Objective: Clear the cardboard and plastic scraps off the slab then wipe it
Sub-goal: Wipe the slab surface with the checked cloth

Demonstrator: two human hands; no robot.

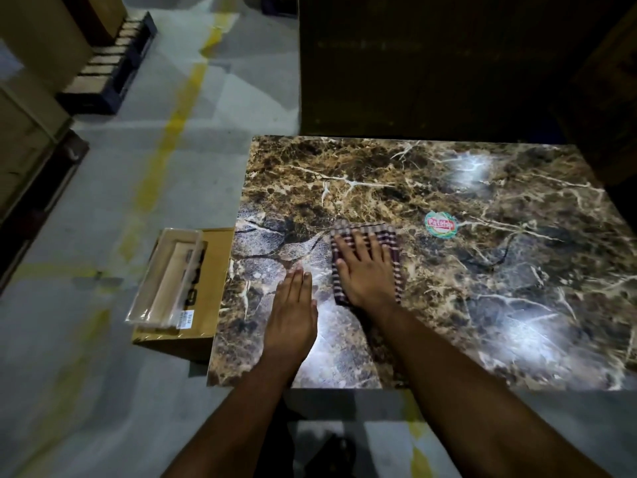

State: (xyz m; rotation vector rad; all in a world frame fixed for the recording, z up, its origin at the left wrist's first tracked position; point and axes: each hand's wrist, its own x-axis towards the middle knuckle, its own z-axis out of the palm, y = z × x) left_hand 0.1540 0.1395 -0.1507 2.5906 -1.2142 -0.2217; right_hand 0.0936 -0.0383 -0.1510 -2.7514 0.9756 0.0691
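Observation:
A brown marble slab [482,277] with pale veins fills the right half of the view. My right hand [362,267] lies flat with spread fingers on a striped purple and white cloth [396,243], pressing it onto the slab left of centre. My left hand [293,312] rests flat on the bare slab just left of the cloth, fingers straight and together. A round green and red sticker [441,224] sits on the slab to the right of the cloth. On the floor beside the slab's left edge lies a cardboard piece [206,305] with clear plastic packaging [165,274] on top.
Grey concrete floor with faded yellow lines [162,150] stretches to the left. Stacked cardboard boxes on dark pallets [107,74] stand at the far left. A tall dark object [431,63] rises right behind the slab's far edge.

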